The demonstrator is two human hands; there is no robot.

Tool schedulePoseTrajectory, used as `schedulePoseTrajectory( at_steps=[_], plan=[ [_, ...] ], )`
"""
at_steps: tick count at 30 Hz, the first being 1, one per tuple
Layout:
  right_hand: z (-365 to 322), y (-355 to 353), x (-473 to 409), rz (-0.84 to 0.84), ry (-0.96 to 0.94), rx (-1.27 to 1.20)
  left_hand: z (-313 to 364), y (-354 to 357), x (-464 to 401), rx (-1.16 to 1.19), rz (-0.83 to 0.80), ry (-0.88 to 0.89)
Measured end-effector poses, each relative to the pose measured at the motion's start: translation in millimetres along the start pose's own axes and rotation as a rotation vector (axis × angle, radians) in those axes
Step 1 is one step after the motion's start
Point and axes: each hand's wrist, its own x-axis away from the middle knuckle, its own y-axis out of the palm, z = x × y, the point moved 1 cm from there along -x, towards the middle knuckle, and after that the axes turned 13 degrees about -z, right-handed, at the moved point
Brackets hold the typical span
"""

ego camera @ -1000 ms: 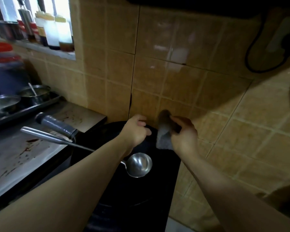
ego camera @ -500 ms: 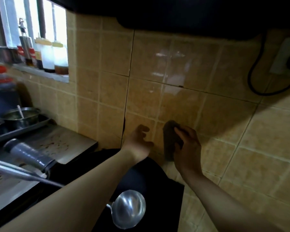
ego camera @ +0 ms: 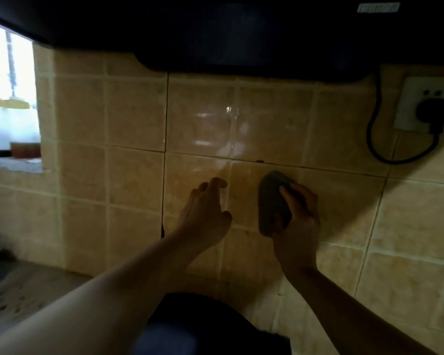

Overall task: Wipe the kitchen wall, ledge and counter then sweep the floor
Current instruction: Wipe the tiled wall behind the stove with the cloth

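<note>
A tan tiled kitchen wall [ego camera: 128, 175] fills the view. My right hand [ego camera: 297, 213] grips a dark grey cleaning pad [ego camera: 271, 201] and holds it flat against the tiles at centre right. My left hand [ego camera: 207, 213] hovers just left of the pad, close to the wall, fingers loosely curled and holding nothing. A wet sheen shows on the tiles above the hands. The window ledge [ego camera: 13, 165] sits at the far left.
A black range hood [ego camera: 228, 34] hangs over the hands. A wall socket with a black plug [ego camera: 432, 108] and looping cord is at upper right. A black wok [ego camera: 210, 326] lies below my arms. Stained counter [ego camera: 23, 290] at lower left.
My view has tilted upward; the ladle and pan handle have dropped out of sight. Both hands have climbed the wall, the right one sliding the pad up a tile.
</note>
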Motion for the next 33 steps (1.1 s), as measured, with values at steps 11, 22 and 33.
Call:
schedulePoseTrajectory(
  at_steps=[11,22,33],
  plan=[
    [3.1,38.4,-65.8,0.026,-0.130,0.387,-9.2,-6.7,-38.6,-0.076,0.110,0.102],
    [34.1,31.1,-62.0,0.053,-0.175,0.710,3.1,8.3,-40.2,-0.167,0.154,0.124],
    [41.8,-8.7,-55.8,0.018,0.106,0.572,22.1,17.6,-38.4,-0.269,0.139,0.178]
  ],
)
